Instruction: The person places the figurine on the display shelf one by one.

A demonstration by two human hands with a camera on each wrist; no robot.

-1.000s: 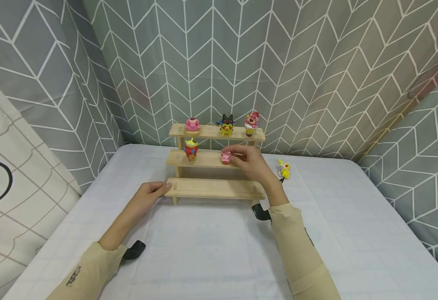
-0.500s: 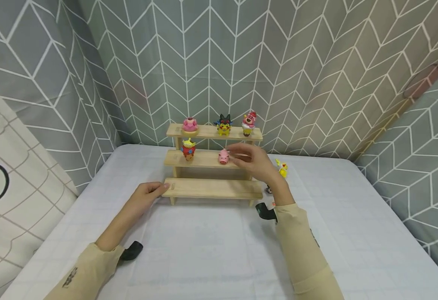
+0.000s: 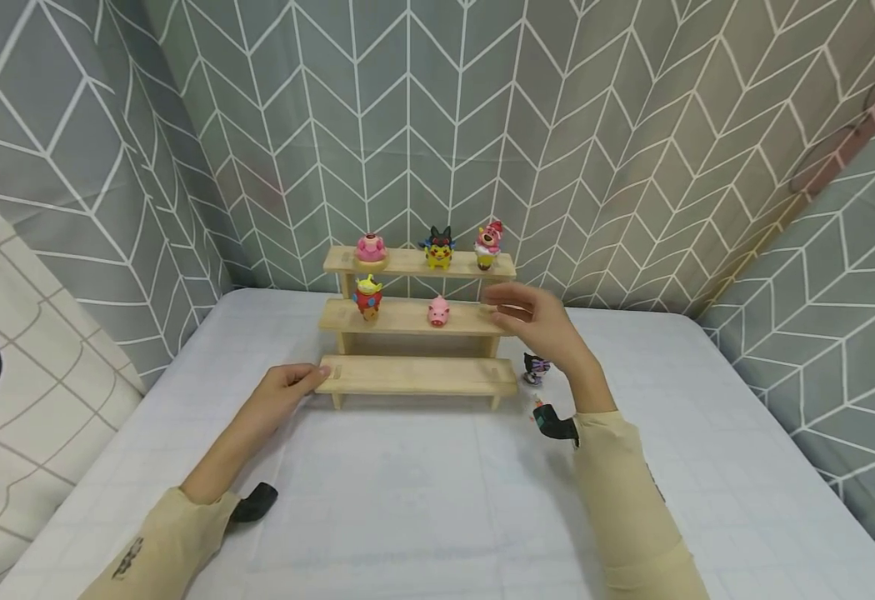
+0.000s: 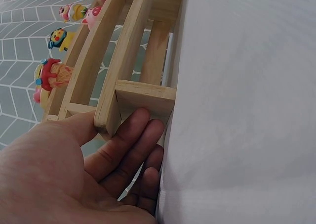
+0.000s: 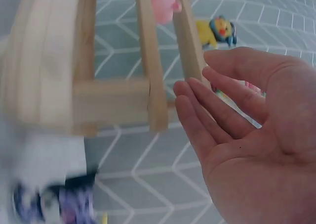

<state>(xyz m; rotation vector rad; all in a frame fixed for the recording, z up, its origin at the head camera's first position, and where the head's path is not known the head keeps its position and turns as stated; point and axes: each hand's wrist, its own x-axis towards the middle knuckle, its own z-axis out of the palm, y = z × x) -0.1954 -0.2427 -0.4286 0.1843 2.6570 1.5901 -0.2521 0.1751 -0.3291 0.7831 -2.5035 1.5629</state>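
A three-tier wooden display shelf (image 3: pixel 418 375) stands on the table. Its lowest board's left end is pinched by my left hand (image 3: pixel 283 396), thumb on top and fingers underneath in the left wrist view. The pink pig figurine (image 3: pixel 438 312) sits upright on the middle tier, right of a red-and-yellow alien figurine (image 3: pixel 367 297). Just off that tier's right end, my right hand (image 3: pixel 538 325) holds nothing, its fingers relaxed and apart from the pig. Across the top tier stand a pink figurine (image 3: pixel 371 249), a yellow figurine with a dark hood (image 3: pixel 438 247) and a pink bear figurine (image 3: pixel 487 243).
On the table, right of the shelf, is a black-and-purple figurine (image 3: pixel 535 368). A small orange-red bit (image 3: pixel 537 403) shows by the black wrist mount (image 3: pixel 555 422) below my right hand. Patterned curtain (image 3: pixel 407 125) hangs behind the table.
My right hand has let go of the pig figurine and moved right, away from it. The pig stays on the middle tier. My left hand keeps its hold on the shelf.
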